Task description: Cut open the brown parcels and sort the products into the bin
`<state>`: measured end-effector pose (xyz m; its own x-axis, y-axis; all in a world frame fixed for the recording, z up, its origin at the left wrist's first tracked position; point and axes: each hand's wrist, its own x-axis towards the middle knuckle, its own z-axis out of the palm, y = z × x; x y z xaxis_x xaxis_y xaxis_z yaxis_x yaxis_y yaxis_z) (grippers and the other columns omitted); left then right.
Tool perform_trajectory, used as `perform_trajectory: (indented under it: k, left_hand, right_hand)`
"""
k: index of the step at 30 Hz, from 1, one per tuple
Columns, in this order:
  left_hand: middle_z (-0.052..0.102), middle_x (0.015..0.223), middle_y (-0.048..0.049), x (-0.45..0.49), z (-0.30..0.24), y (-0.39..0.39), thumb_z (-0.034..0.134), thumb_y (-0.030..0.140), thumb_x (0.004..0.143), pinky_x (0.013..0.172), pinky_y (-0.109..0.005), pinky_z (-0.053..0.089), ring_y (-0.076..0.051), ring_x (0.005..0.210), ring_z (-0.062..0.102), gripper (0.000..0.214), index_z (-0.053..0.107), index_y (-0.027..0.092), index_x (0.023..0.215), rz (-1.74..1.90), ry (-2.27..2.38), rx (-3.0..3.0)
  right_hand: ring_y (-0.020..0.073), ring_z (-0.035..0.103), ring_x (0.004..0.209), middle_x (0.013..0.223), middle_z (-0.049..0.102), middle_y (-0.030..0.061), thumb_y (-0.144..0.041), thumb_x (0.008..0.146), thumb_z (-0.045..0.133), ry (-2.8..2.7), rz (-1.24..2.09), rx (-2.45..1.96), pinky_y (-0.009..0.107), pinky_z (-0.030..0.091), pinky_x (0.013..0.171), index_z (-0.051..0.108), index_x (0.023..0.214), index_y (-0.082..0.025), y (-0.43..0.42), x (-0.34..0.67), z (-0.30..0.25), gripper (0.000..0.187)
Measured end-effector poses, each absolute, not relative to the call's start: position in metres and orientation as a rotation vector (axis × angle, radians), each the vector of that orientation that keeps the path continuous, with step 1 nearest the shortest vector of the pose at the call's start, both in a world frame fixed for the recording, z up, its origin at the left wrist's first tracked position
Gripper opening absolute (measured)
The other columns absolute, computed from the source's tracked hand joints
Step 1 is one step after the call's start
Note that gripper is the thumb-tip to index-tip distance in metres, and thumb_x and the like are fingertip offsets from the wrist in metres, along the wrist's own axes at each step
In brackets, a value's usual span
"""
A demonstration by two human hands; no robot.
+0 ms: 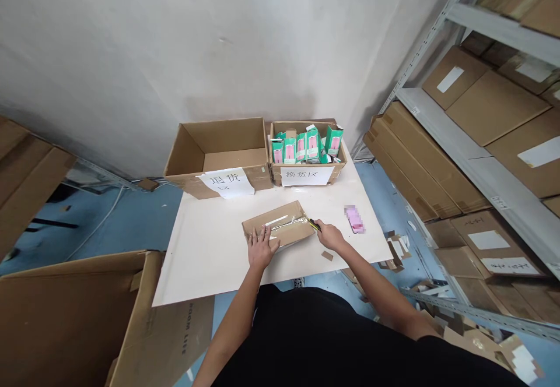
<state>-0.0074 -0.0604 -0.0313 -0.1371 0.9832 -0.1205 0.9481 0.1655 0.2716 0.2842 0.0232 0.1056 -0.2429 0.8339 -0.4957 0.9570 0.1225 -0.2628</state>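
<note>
A closed brown cardboard box [286, 221] lies on the white table, with shiny clear tape along its top. My left hand [261, 247] rests on the near left part of the box, fingers spread over its top. My right hand [330, 236] is closed around a yellow and black box cutter [314, 225]. The cutter's front end is at the taped right end of the box; its blade is too small to make out. Just below my right hand lies a small scrap of cardboard [327, 256].
Behind the box stand an open carton [188, 183] with a paper label and a carton [277, 175] full of green and pink boxes. A pink, blurred-out item [354, 219] lies right on the table [196, 259]. Loaded shelves [437, 113] stand right; a large open carton [144, 294] stands left.
</note>
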Motion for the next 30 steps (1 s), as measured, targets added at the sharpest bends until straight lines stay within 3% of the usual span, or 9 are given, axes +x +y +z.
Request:
perform_trajectory:
  k: [11,18,25,30]
  left_hand:
    - [0.035,0.172,-0.0021,-0.010,-0.031,-0.067,0.050,0.066,0.097,0.130,-0.058,0.019,-0.041,0.162,0.015,0.079,0.039,0.027,0.165,0.194,2.131,2.001]
    - [0.035,0.172,-0.0015,-0.011,-0.026,-0.068,0.053,0.064,0.097,0.130,-0.058,0.020,-0.041,0.163,0.015,0.078,0.039,0.030,0.165,0.188,2.091,2.006]
    - [0.035,0.172,-0.0031,-0.010,-0.019,-0.059,0.051,0.064,0.098,0.128,-0.057,0.025,-0.041,0.162,0.019,0.075,0.042,0.029,0.163,0.156,2.099,1.891]
    - [0.034,0.173,-0.0049,-0.013,-0.020,-0.060,0.047,0.064,0.099,0.128,-0.058,0.024,-0.040,0.162,0.019,0.076,0.041,0.026,0.164,0.158,2.116,1.873]
  right_hand:
    - [0.0270,0.071,0.103,0.120,0.075,0.0126,-0.023,0.101,0.051,2.151,-0.881,1.749,0.029,0.037,0.070,0.054,0.147,-0.028,0.014,0.304,0.113,0.046]
    - [0.0242,0.070,0.104,0.122,0.075,0.0092,-0.021,0.101,0.052,2.181,-1.022,1.809,0.027,0.040,0.074,0.056,0.145,-0.028,0.005,0.318,0.105,0.045]
    - [0.0297,0.071,0.102,0.112,0.076,0.0151,-0.022,0.102,0.049,2.179,-0.834,1.851,0.032,0.043,0.079,0.051,0.150,-0.025,-0.023,0.298,0.094,0.048]
    - [0.0250,0.072,0.093,0.104,0.077,0.0087,-0.027,0.101,0.049,2.177,-1.169,2.105,0.030,0.047,0.078,0.055,0.144,-0.025,-0.035,0.314,0.075,0.044]
